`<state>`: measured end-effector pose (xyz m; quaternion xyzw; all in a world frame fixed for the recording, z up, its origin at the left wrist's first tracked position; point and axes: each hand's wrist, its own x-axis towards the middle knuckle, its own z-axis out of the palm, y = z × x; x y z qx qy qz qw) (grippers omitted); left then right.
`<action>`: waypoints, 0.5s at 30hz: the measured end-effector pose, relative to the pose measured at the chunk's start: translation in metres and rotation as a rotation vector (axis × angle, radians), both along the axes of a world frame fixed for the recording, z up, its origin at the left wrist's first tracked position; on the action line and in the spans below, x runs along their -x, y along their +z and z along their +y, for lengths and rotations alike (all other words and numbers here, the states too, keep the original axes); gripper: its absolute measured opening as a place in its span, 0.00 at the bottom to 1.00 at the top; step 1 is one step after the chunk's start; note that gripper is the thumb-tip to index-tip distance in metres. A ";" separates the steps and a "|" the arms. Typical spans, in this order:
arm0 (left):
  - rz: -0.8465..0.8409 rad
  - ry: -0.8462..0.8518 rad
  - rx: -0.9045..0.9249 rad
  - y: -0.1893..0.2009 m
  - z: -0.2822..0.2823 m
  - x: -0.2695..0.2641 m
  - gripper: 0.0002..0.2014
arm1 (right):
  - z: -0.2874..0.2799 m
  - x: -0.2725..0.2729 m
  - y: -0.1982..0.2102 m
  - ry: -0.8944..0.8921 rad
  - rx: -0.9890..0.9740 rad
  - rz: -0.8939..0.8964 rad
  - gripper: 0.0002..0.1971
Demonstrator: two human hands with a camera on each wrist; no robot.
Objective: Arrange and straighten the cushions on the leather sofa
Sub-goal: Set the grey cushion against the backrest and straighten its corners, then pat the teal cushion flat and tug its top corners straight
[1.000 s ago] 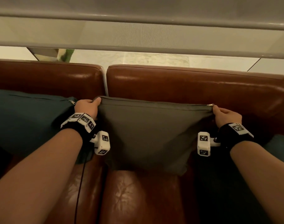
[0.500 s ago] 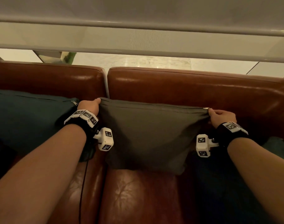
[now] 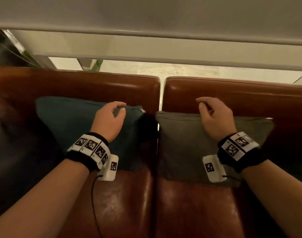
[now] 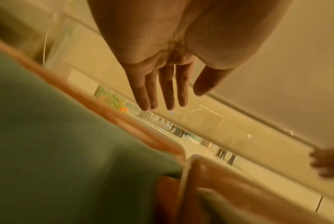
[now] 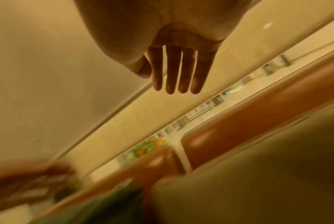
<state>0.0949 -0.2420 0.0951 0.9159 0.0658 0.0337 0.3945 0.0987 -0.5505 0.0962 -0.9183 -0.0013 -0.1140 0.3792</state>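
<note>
Change: both hands have let go of the grey-green cushion's top corners; the view has swung left.
Left fingers (image 4: 158,89): straight and slightly spread, holding nothing.
Right fingers (image 5: 179,72): straight, close together, empty.
Left hand (image 3: 109,121): hovers over the top edge of the teal cushion (image 3: 69,121), near its right corner with the zip; contact cannot be told.
Right hand (image 3: 213,117): hovers above the top edge of the grey-green cushion (image 3: 184,143), left of its middle.
Grey-green cushion: stands upright against the right backrest of the leather sofa (image 3: 232,97), its left edge by the gap between the backrests.
Teal cushion: leans on the left backrest, just beside the grey-green one.
Meaning: the grey-green cushion looks settled; the teal cushion appears next in line for straightening.
Risk: soft covers sag, so corners may need a tug.
</note>
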 end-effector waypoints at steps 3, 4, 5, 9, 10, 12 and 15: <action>-0.050 -0.056 -0.361 -0.024 0.089 0.000 0.21 | 0.126 0.017 -0.026 0.159 0.094 -0.028 0.16; -0.039 -0.077 -0.470 -0.033 0.112 -0.005 0.24 | 0.168 0.018 -0.036 0.214 0.130 -0.009 0.18; -0.004 -0.105 -0.554 -0.046 0.131 -0.012 0.26 | 0.209 0.015 -0.047 0.266 0.175 0.015 0.21; 0.075 -0.315 -0.739 -0.090 0.170 -0.043 0.27 | 0.324 -0.015 -0.089 0.317 0.434 0.133 0.28; 0.056 -0.353 -0.753 -0.098 0.175 -0.050 0.27 | 0.332 -0.024 -0.099 0.301 0.491 0.152 0.28; -0.018 -0.392 -0.759 -0.111 0.186 -0.057 0.27 | 0.328 -0.036 -0.118 0.285 0.616 0.145 0.28; -0.120 -0.357 -0.817 -0.123 0.224 -0.061 0.27 | 0.290 -0.045 -0.130 0.209 0.694 0.148 0.29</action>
